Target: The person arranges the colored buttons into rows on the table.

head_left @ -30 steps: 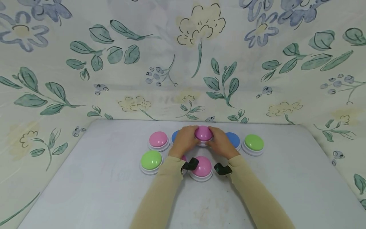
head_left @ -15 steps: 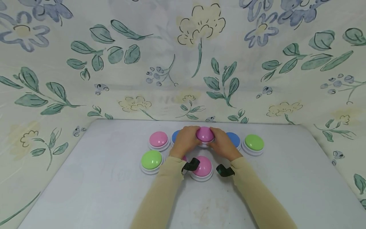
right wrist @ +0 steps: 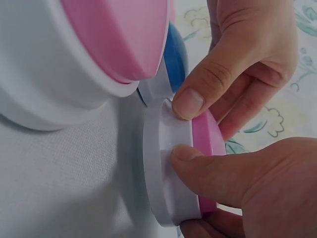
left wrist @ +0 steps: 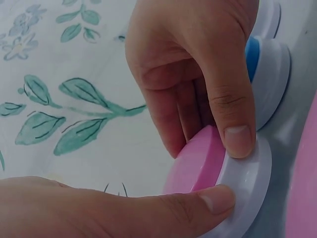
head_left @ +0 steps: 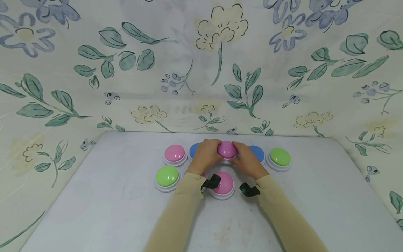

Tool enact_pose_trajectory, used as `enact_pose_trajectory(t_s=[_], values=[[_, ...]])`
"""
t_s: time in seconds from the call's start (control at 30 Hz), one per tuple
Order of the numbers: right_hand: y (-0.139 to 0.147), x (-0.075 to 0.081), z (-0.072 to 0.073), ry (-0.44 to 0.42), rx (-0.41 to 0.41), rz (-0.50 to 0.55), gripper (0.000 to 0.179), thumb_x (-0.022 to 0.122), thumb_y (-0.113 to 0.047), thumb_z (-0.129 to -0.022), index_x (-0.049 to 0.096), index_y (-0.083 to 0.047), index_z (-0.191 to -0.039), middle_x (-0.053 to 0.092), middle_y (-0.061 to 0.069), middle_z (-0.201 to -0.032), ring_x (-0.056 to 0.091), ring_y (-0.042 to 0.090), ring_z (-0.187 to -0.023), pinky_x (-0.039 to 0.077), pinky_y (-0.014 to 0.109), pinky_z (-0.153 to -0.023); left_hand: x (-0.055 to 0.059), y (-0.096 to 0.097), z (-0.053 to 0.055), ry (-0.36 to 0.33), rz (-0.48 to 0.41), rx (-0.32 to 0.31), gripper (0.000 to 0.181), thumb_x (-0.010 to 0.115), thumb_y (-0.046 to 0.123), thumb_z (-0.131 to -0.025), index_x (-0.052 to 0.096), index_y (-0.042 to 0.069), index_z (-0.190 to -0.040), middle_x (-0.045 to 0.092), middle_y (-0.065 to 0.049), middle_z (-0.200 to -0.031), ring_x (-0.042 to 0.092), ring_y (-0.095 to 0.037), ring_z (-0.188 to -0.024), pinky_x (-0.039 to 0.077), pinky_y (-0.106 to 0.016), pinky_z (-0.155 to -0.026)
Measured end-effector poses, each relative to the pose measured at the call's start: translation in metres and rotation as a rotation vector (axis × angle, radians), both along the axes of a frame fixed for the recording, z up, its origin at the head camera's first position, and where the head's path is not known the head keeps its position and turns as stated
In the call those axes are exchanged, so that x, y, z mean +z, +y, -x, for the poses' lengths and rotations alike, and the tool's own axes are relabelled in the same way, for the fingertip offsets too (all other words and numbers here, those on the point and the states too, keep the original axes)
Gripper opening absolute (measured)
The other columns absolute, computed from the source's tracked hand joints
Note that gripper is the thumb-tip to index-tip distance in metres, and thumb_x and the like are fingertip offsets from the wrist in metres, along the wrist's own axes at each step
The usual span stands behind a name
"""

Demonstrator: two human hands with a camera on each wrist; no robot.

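Both hands hold one pink dome push button [head_left: 227, 149] with a white base, at the back of the table. My left hand [head_left: 206, 155] grips its left side, my right hand [head_left: 249, 161] its right. Seen from the left wrist, both thumbs press the white base [left wrist: 250, 176] while the other fingers reach round the pink dome [left wrist: 195, 161]. In the right wrist view the thumb tips lie apart along the base [right wrist: 168, 148], which is close over the table. Fingers behind the dome are partly hidden.
Blue buttons [head_left: 257, 154] flank the held one. A pink button [head_left: 174, 153] and green button [head_left: 167, 176] stand left, another green button [head_left: 280, 156] right. In front is a pink button [head_left: 225, 183]; one more is mostly behind the left sleeve. Floral cloth [head_left: 201, 70] rises behind the white table [head_left: 104, 196].
The held pink button and both hands have shifted slightly right and toward me. My right forearm has moved a little to the right. The other buttons have stayed put.
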State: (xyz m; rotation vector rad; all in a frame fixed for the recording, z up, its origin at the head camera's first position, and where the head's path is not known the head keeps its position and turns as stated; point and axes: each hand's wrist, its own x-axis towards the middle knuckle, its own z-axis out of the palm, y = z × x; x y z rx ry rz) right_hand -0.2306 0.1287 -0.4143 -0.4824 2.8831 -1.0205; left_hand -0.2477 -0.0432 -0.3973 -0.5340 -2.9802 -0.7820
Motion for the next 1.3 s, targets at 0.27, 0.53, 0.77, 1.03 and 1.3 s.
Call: enact_pose_trajectory(t_s=[0.27, 0.53, 0.77, 1.03, 1.3], values=[[0.0003, -0.0007, -0.0005, -0.015, -0.009, -0.014, 0.066, 0.07, -0.003, -0.092, 0.038, 0.011, -0.148, 0.046, 0.029, -0.147, 0.044, 0.043, -0.137, 0.038, 0.051, -0.113, 0.0002, 0.0021, -0.0016, -0.002, -0.006, -0.006, 0.046, 0.086, 0.013, -0.079, 0.069, 0.002, -0.12, 0.072, -0.013, -0.114, 0.068, -0.029, -0.102, 0.055, -0.042, -0.095], [-0.0013, -0.0023, -0.0003, 0.009, -0.006, -0.054, 0.066, 0.071, -0.002, -0.091, 0.038, 0.011, -0.147, 0.046, 0.03, -0.146, 0.045, 0.043, -0.136, 0.039, 0.052, -0.113, -0.0011, 0.0035, -0.002, 0.011, 0.013, -0.007, 0.042, 0.087, 0.013, -0.078, 0.07, 0.002, -0.115, 0.073, -0.012, -0.109, 0.068, -0.028, -0.099, 0.056, -0.042, -0.092], [-0.0022, -0.0028, -0.0029, 0.034, 0.005, -0.089, 0.065, 0.07, -0.001, -0.092, 0.038, 0.013, -0.146, 0.046, 0.031, -0.145, 0.045, 0.043, -0.136, 0.039, 0.051, -0.113, -0.0021, 0.0063, -0.0025, 0.004, 0.047, -0.012, 0.04, 0.087, 0.013, -0.078, 0.07, 0.003, -0.113, 0.073, -0.011, -0.108, 0.068, -0.027, -0.098, 0.056, -0.04, -0.092], [-0.0027, -0.0035, -0.0042, 0.006, -0.002, -0.105, 0.064, 0.068, 0.001, -0.093, 0.036, 0.014, -0.147, 0.045, 0.033, -0.146, 0.045, 0.044, -0.136, 0.039, 0.051, -0.113, -0.0048, 0.0086, -0.0033, 0.011, 0.068, -0.021, 0.039, 0.087, 0.013, -0.078, 0.071, 0.003, -0.112, 0.073, -0.011, -0.107, 0.068, -0.026, -0.095, 0.057, -0.039, -0.09], [-0.0023, -0.0046, -0.0052, 0.043, 0.03, -0.127, 0.059, 0.064, 0.005, -0.093, 0.036, 0.018, -0.143, 0.045, 0.036, -0.143, 0.045, 0.047, -0.134, 0.038, 0.053, -0.113, -0.0065, 0.009, -0.0023, 0.016, 0.091, -0.021, 0.035, 0.088, 0.015, -0.078, 0.071, 0.004, -0.106, 0.074, -0.009, -0.1, 0.068, -0.025, -0.088, 0.058, -0.038, -0.08]])
